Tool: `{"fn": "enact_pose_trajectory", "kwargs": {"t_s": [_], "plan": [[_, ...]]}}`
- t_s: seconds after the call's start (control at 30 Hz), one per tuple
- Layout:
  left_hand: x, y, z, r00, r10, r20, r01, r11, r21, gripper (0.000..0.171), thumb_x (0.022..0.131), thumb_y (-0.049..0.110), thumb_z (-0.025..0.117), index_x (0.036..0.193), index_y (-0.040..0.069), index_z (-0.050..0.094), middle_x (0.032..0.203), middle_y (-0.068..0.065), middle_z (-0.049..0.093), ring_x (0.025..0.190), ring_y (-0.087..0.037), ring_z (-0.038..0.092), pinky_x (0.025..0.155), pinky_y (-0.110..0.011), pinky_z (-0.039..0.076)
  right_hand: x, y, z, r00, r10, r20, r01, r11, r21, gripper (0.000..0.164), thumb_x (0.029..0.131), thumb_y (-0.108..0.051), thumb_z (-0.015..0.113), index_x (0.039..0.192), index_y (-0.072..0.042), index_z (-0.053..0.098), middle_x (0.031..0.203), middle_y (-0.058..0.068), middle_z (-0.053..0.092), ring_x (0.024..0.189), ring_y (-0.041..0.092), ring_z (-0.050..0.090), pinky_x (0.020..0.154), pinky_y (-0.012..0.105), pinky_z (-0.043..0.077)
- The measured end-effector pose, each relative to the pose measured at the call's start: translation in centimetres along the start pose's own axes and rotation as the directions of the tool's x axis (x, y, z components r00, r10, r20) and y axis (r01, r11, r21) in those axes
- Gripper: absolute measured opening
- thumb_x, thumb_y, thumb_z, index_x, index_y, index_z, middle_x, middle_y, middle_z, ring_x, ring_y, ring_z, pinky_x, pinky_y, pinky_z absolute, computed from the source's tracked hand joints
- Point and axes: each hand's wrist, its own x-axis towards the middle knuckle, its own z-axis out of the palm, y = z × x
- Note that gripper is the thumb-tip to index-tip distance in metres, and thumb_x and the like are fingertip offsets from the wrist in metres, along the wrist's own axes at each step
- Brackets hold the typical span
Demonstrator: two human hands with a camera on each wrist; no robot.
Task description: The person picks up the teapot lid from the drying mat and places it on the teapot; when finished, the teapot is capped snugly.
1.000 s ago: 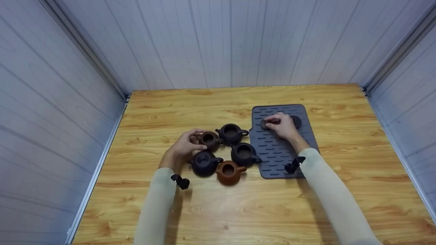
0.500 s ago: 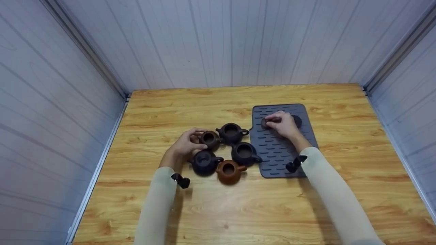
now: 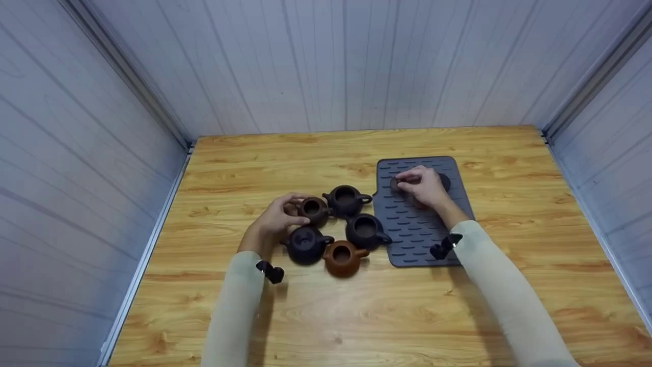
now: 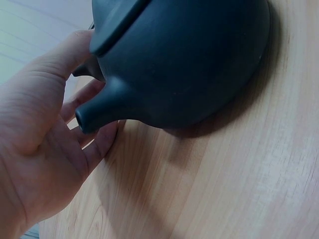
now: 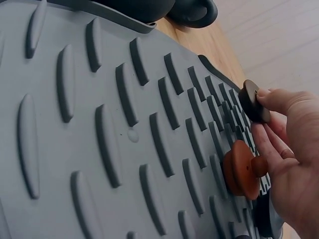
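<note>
Right hand: with twelve o'clock at the table's far edge, this hand (image 3: 425, 189) is at two from the pots, narrowed to a pinch on the brown lid (image 5: 253, 102), which tilts towards eleven on the mat; whether its rim touches the mat is unclear.
Left hand: its thumb and fingers (image 3: 279, 215) curve round the small brown teapot (image 3: 315, 213), at ten in the ring of five.
Lid risk: a fingertip pinch on so small a piece could slip, dropping it on the ribs or against the orange lid (image 5: 241, 172), which lies just under the fingers.
Knuckle risk: the dark lid (image 3: 444, 182), at one on the mat, sits so near the right hand that a sideways sweep might push it.
Spout risk: the lidded dark teapot (image 3: 305, 244), at eight, has its spout by the left thumb (the tightest spot here); a careless wrist turn could knock it.
Crowding risk: the dark teapots at one (image 3: 345, 202) and three (image 3: 365, 233) and the orange teapot (image 3: 342, 262) near six stand close enough for one nudge to pass along.
Mat: grey, ribbed (image 3: 412, 247), three o'clock from the pots.
Table: yellowish wood grain (image 3: 326, 316).
Room: pale grooved wall panels (image 3: 316, 66) at nine, twelve and three.
</note>
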Motion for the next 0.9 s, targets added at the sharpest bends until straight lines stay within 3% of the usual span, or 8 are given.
{"fn": "enact_pose_trajectory", "kwargs": {"t_s": [0.2, 0.3, 0.47, 0.53, 0.77, 0.9], "plan": [[0.0, 0.0, 0.0, 1.000, -0.004, 0.002, 0.004, 1.000, -0.010, 0.064, 0.098, -0.004, 0.083, 0.157, 0.001, 0.060, 0.151, -0.029, 0.066, 0.111, -0.015, 0.067, 0.097, -0.023, 0.052, -0.3, -0.5, 0.1, 1.000, -0.021, 0.004, 0.021, 1.000, 0.000, 0.028, 0.107, -0.015, 0.079, 0.133, -0.005, 0.083, 0.135, 0.022, 0.069, 0.124, 0.039, 0.072, 0.091, 0.017, 0.052], [0.1, -0.1, 0.0, 1.000, 0.003, 0.000, -0.003, 1.000, 0.016, 0.063, 0.098, -0.003, 0.083, 0.157, 0.001, 0.061, 0.150, -0.029, 0.067, 0.110, -0.014, 0.067, 0.098, -0.024, 0.052, -0.5, -0.9, 0.2, 1.000, -0.019, 0.011, 0.019, 1.000, 0.010, 0.028, 0.107, -0.016, 0.080, 0.133, -0.006, 0.083, 0.135, 0.021, 0.069, 0.124, 0.039, 0.073, 0.093, 0.021, 0.054], [0.3, 0.0, -0.1, 1.000, 0.010, -0.001, -0.010, 0.998, 0.066, 0.061, 0.099, 0.002, 0.083, 0.157, 0.001, 0.061, 0.149, -0.029, 0.068, 0.115, -0.021, 0.069, 0.099, -0.028, 0.052, -0.7, -1.5, 0.2, 0.999, -0.046, 0.018, 0.046, 0.999, 0.021, 0.027, 0.107, -0.015, 0.079, 0.132, -0.005, 0.083, 0.134, 0.022, 0.069, 0.125, 0.041, 0.073, 0.103, 0.041, 0.060], [0.4, 0.1, -0.1, 1.000, 0.008, -0.001, -0.007, 0.997, 0.073, 0.061, 0.100, 0.003, 0.083, 0.157, 0.002, 0.061, 0.149, -0.029, 0.067, 0.117, -0.024, 0.068, 0.100, -0.029, 0.052, -0.7, -1.7, 0.2, 0.998, -0.055, 0.021, 0.055, 0.998, 0.025, 0.027, 0.107, -0.015, 0.079, 0.132, -0.005, 0.083, 0.134, 0.022, 0.069, 0.125, 0.041, 0.073, 0.104, 0.043, 0.060], [0.5, 0.3, 0.1, 1.000, -0.017, -0.001, 0.017, 0.997, 0.078, 0.063, 0.100, 0.004, 0.084, 0.159, 0.005, 0.061, 0.152, -0.027, 0.065, 0.123, -0.031, 0.067, 0.101, -0.030, 0.051, -1.0, -3.0, 0.5, 0.998, -0.061, 0.032, 0.060, 0.997, 0.044, 0.027, 0.107, -0.016, 0.079, 0.131, -0.006, 0.083, 0.133, 0.020, 0.067, 0.124, 0.039, 0.073, 0.093, 0.024, 0.056], [0.5, 0.4, 0.1, 1.000, -0.013, -0.004, 0.013, 0.997, 0.079, 0.062, 0.100, 0.005, 0.084, 0.158, 0.004, 0.061, 0.150, -0.027, 0.065, 0.122, -0.030, 0.067, 0.100, -0.030, 0.051, -1.1, -3.7, 0.8, 0.996, -0.081, 0.036, 0.079, 0.995, 0.053, 0.025, 0.106, -0.014, 0.080, 0.129, -0.006, 0.084, 0.129, 0.019, 0.069, 0.121, 0.038, 0.074, 0.089, 0.018, 0.055]]}}
